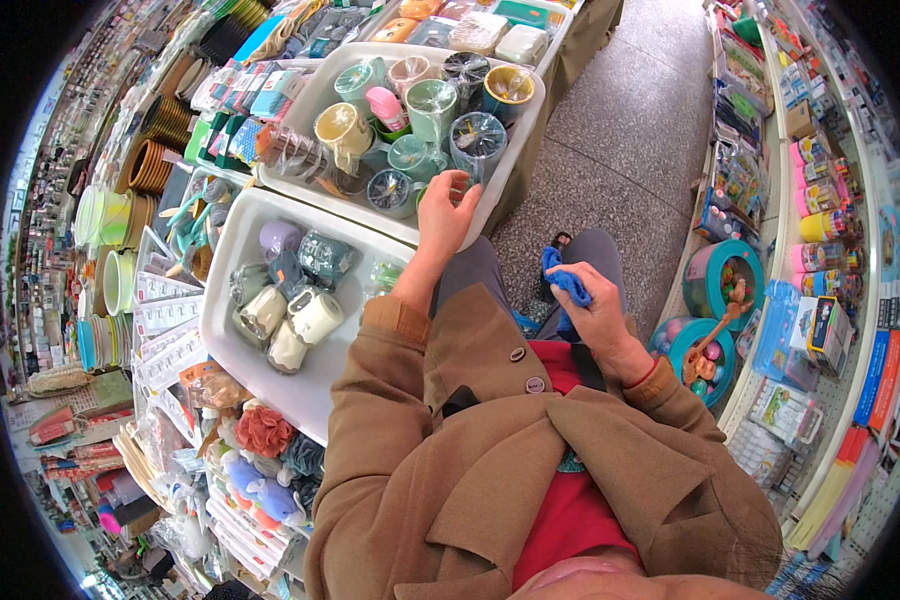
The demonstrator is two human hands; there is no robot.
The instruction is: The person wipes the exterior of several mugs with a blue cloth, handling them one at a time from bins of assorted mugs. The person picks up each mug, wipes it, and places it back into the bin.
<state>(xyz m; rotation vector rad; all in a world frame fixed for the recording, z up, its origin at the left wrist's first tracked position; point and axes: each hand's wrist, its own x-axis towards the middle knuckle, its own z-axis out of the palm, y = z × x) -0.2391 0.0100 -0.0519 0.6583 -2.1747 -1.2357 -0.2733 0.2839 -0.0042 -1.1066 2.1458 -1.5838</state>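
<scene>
My left hand (448, 214) is over the near edge of a white plastic tub (521, 127), fingers apart and curled beside plastic-wrapped cups. A clear-wrapped blue-grey mug (478, 142) stands just beyond my fingertips, and a smaller dark blue mug (390, 191) is left of them. Whether my fingers touch a cup cannot be told. Pressed in my right hand (592, 307) is a bunched blue cloth (568, 283), held in front of my coat. A second white tub (217, 300) at the left holds several mugs lying in a heap, among them a cream mug (315, 315).
Shelves with boxed goods and teal-lidded tubs (724, 285) line the right side. Speckled floor (607, 150) runs between the shelves and the display. Bath puffs (265, 430), packets and stacked bowls crowd the left. Packaged containers (478, 31) fill a tray at the far end.
</scene>
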